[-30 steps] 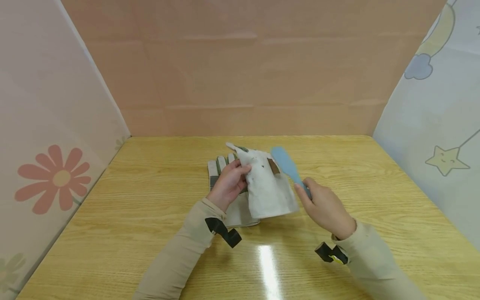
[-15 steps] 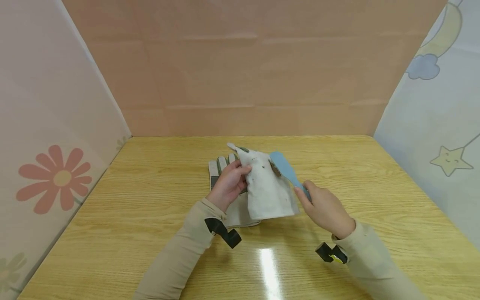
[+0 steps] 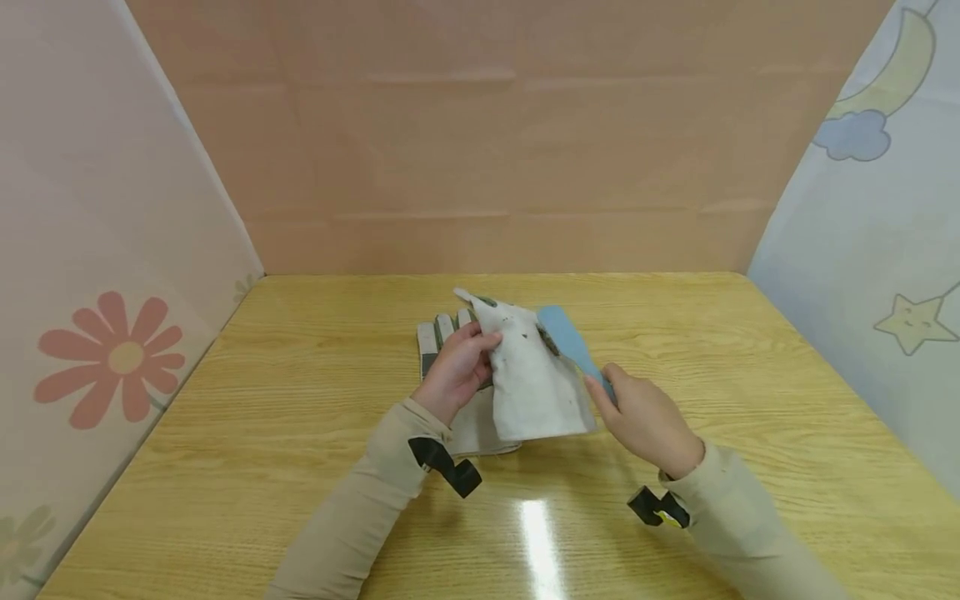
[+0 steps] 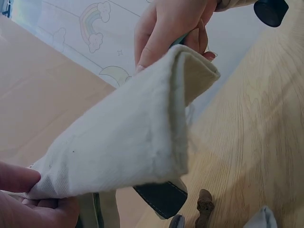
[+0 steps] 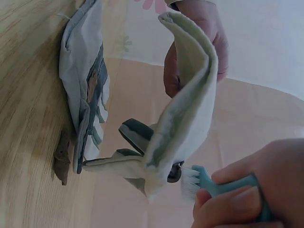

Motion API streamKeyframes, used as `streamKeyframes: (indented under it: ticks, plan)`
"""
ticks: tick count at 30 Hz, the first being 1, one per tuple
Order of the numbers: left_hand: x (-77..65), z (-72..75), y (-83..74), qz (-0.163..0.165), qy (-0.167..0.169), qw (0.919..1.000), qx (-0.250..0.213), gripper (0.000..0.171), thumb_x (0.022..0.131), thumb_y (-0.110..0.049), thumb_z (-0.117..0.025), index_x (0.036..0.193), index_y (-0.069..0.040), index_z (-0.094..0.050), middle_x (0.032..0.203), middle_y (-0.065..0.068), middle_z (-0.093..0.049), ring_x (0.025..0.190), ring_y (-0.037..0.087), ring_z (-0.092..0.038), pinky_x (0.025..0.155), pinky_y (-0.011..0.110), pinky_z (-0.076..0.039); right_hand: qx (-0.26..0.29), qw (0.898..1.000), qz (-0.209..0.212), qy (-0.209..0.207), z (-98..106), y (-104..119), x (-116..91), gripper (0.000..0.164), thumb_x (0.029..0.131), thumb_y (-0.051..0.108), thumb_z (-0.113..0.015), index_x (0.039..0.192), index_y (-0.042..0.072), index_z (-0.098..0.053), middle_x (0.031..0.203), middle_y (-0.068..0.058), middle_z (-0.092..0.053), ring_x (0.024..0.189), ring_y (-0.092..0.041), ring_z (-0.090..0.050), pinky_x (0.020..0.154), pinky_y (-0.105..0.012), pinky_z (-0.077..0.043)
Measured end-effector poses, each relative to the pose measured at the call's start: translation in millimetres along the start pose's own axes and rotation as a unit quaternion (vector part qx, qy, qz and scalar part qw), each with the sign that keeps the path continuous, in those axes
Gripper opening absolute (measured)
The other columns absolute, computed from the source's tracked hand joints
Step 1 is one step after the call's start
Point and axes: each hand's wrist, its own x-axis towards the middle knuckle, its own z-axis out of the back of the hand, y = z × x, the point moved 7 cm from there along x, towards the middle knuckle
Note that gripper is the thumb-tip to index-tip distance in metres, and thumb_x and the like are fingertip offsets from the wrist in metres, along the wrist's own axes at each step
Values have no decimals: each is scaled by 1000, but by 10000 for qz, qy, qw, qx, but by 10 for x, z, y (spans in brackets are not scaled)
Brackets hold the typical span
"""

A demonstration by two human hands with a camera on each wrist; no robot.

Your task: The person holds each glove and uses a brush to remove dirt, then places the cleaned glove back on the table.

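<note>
My left hand (image 3: 461,367) pinches a white work glove (image 3: 532,392) near its side, thumb on top, and holds it up off the table with the open cuff toward me. A light blue brush (image 3: 566,333) is gripped by its handle in my right hand (image 3: 648,417). Its white bristles (image 5: 191,184) face the glove, right beside a dark brown clump (image 5: 175,172) on the fabric. Under the raised glove, a second white glove (image 3: 480,425) with green-edged fingers and a dark patch lies flat, partly hidden by my left hand.
On the wooden table (image 3: 300,400), a small brown piece (image 5: 62,156) lies close to the flat glove. Pale patterned walls (image 3: 847,250) stand left and right, and a tan sheet (image 3: 480,150) closes off the back.
The brush has dropped slightly and come over the brown patch on the raised glove, now covering most of it. My right hand has shifted a little left; the left hand stays put.
</note>
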Motion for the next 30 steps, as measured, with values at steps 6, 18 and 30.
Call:
streamKeyframes:
  ticks: [6, 18, 30]
  plan:
    - [-6, 8, -10, -21, -37, 10000, 83, 42, 98, -6, -42, 139, 1, -35, 130, 16, -49, 101, 14, -54, 88, 28, -45, 88, 9998, 7, -158, 36, -36, -2, 32, 101, 24, -40, 79, 2, -47, 52, 2, -32, 41, -8, -26, 39, -18, -23]
    - [-7, 20, -4, 13, -64, 10000, 32, 40, 98, -6, -42, 137, 0, -39, 118, 10, -53, 91, 9, -55, 78, 22, -46, 25, 10000, 6, -15, -12, -30, 3, 30, 100, 23, -42, 79, 4, -47, 54, 3, -33, 43, -7, -28, 40, -19, -24]
    - [-26, -18, -15, 49, -78, 9999, 43, 39, 97, -5, -43, 136, -1, -41, 121, 12, -54, 91, 10, -56, 78, 23, -45, 217, 9996, -54, -169, 130, -6, 9, 29, 101, 23, -41, 85, 1, -50, 54, 3, -33, 42, -5, -26, 39, -18, -25]
